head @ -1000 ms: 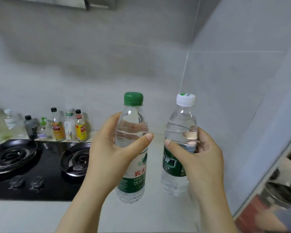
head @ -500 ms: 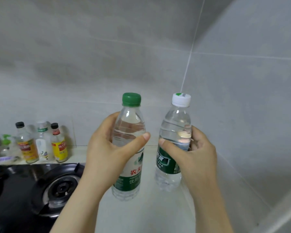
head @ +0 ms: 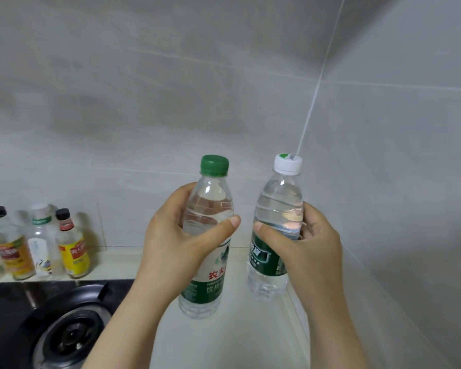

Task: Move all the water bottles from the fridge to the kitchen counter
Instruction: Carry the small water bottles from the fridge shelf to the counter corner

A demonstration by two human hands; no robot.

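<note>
My left hand (head: 171, 246) grips a clear water bottle with a green cap (head: 206, 283) around its upper body. My right hand (head: 309, 251) grips a second clear water bottle with a white cap (head: 272, 214) and a dark green label. Both bottles are upright, side by side, in front of the wall corner. Their bases are low over the pale kitchen counter (head: 224, 342); I cannot tell whether they touch it. The fridge is out of view.
A black gas stove (head: 51, 323) with one burner showing takes the lower left. Behind it, several condiment bottles (head: 75, 249) stand against the grey tiled wall. The right wall (head: 397, 209) runs close beside the white-capped bottle.
The view has swung right and nearer to the corner, so the stove and condiment bottles slid left. Both hands kept their grip and carried the bottles lower toward the counter.
</note>
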